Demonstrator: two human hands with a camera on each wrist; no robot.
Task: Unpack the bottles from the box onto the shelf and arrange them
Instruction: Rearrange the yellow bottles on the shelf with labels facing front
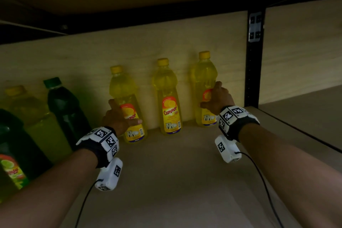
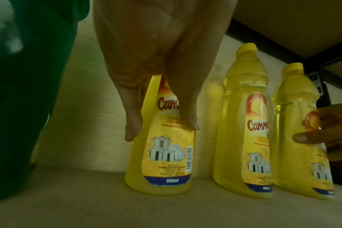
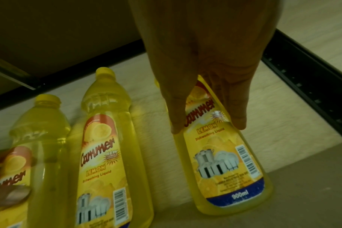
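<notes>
Bottles (image 1: pixel 169 98) upright on shelf (image 1: pixel 175 163), caps up, seemingly against back panel (image 1: pixel 129 48).

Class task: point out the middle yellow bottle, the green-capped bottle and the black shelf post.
middle yellow bottle (image 1: pixel 170 114), head view, on its front label.
green-capped bottle (image 1: pixel 63 105), head view, on its dark body.
black shelf post (image 1: pixel 254 72), head view, on its perforated upright.

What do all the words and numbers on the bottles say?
"Cammer": the brand, on the label of the middle yellow bottle.
"NEW": in a starburst on that label.
"LEMON": under the brand name.
"Dishwashing Liquid": under "LEMON".
"900ml": on the blue band of the bottle under the right hand and of the bottle that the left hand holds.
Too small to read: the fine print and barcode digits.
Too dark and blurred: the green bottle's label.
</notes>
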